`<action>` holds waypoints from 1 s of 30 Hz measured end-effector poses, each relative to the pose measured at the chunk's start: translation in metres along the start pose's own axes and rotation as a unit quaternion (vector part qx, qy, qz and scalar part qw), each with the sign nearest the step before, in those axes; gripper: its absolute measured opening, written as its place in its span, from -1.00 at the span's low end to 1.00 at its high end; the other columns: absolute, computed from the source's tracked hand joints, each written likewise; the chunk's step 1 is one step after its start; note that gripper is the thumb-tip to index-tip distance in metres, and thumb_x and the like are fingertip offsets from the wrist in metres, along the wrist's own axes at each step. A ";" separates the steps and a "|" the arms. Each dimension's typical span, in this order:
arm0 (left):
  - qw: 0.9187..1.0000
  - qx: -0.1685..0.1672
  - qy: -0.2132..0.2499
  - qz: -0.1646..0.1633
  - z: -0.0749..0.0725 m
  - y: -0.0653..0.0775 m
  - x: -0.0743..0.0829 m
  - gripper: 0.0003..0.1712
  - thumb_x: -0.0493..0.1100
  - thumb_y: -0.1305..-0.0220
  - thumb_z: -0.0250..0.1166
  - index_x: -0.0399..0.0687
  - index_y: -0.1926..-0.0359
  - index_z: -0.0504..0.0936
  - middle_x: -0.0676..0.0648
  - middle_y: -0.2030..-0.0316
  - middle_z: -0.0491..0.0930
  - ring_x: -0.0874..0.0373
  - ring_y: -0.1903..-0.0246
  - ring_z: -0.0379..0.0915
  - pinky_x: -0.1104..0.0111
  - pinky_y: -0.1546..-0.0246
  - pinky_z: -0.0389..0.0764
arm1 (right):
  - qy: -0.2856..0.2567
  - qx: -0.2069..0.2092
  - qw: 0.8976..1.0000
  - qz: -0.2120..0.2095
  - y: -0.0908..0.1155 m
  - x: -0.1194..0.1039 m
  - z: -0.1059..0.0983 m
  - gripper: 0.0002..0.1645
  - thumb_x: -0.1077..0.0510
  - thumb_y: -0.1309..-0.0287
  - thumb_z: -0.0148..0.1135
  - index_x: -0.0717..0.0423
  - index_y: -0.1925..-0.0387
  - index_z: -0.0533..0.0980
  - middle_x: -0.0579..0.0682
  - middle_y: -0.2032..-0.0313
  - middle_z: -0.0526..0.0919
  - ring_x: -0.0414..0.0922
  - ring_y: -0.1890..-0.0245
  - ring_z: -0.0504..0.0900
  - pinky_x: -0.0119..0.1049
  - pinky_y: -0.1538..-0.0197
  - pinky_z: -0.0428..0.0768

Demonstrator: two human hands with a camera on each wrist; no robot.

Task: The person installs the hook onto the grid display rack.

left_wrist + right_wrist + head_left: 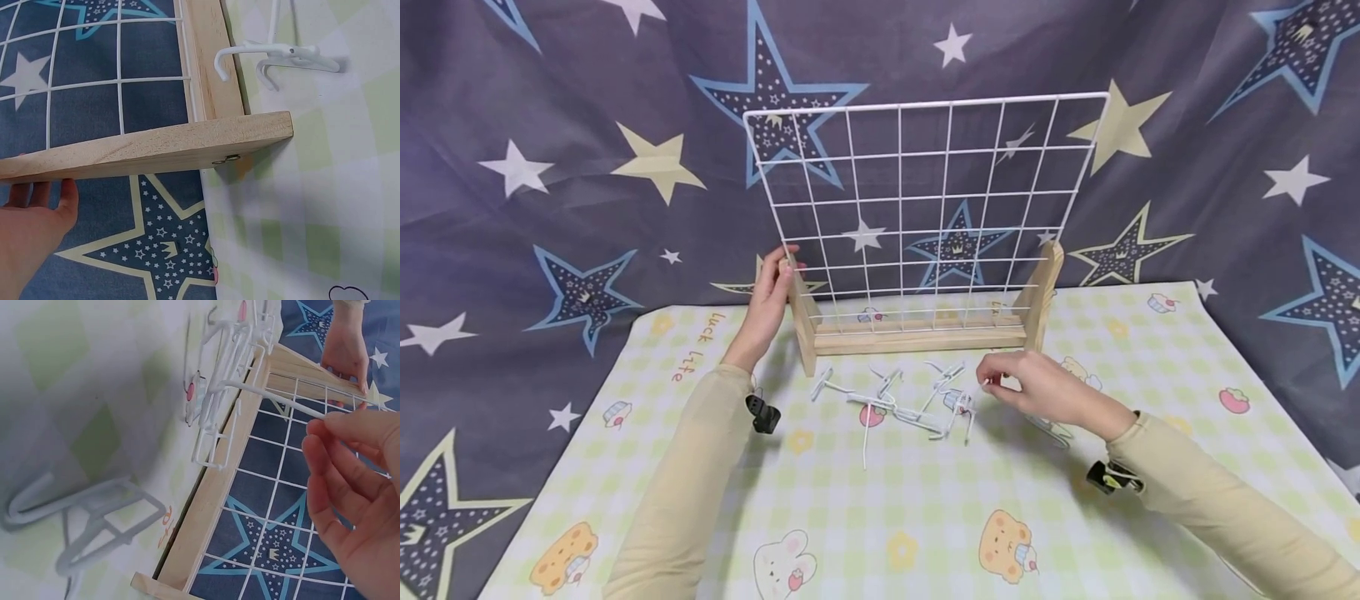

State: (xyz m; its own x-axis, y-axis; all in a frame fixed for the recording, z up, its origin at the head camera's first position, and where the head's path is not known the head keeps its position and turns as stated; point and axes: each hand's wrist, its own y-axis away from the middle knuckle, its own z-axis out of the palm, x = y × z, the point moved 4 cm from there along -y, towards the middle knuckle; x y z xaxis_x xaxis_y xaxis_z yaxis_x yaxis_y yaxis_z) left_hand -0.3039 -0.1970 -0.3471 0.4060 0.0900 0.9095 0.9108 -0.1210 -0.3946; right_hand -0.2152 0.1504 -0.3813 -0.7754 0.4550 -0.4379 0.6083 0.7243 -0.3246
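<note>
Left hand [767, 296] grips the wooden stand [162, 147]; right hand [1037, 387] seems to pinch 1 hook [275, 396] at the pile [883, 402] in front. Likely the picking-up step; lifting calls for gentle untangling.

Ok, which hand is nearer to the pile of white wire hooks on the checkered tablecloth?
Right. The right hand is at the right end of the white wire hook pile, pinching one hook; the left hand is farther off, holding the pale wooden left panel.
</note>
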 end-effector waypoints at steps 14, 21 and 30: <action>1.000 0.002 0.001 0.003 0.001 0.000 0.000 -0.56 -0.31 -0.53 -0.21 -0.41 -0.33 0.15 -0.42 -0.07 0.34 -0.14 -0.11 0.29 0.09 -0.13 0.29 | -0.081 0.105 0.991 0.010 -0.001 0.001 -0.018 -0.79 0.43 -0.06 0.31 0.09 0.34 0.57 -0.16 0.39 0.66 -0.24 0.39 0.62 -0.29 0.28 0.61; 1.000 0.002 -0.003 -0.002 0.001 0.000 0.000 -0.56 -0.28 -0.54 -0.20 -0.37 -0.34 0.16 -0.12 0.01 0.39 0.20 0.01 0.33 0.10 -0.07 0.32 | -0.084 0.186 0.979 0.018 -0.011 -0.031 -0.035 -0.81 0.55 0.02 0.29 0.28 0.41 0.54 0.05 0.47 0.64 -0.09 0.48 0.64 -0.33 0.33 0.60; 1.000 0.007 -0.001 -0.008 0.001 -0.001 -0.003 -0.56 -0.27 -0.54 -0.21 -0.38 -0.33 0.15 -0.15 0.00 0.39 0.22 0.00 0.33 0.14 -0.08 0.33 | -0.111 0.288 0.951 0.008 -0.014 -0.010 -0.032 -0.91 0.43 -0.10 0.28 0.30 0.41 0.50 0.13 0.39 0.67 -0.21 0.46 0.62 -0.46 0.30 0.58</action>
State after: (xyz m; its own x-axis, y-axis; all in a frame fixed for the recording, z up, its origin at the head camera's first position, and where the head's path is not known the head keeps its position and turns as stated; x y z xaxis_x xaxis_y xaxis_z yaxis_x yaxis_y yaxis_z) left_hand -0.3056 -0.1963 -0.3497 0.3916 0.0943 0.9153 0.9181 -0.1052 -0.3820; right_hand -0.2215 0.1528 -0.3455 -0.7490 0.2970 -0.5923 0.6615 0.2842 -0.6940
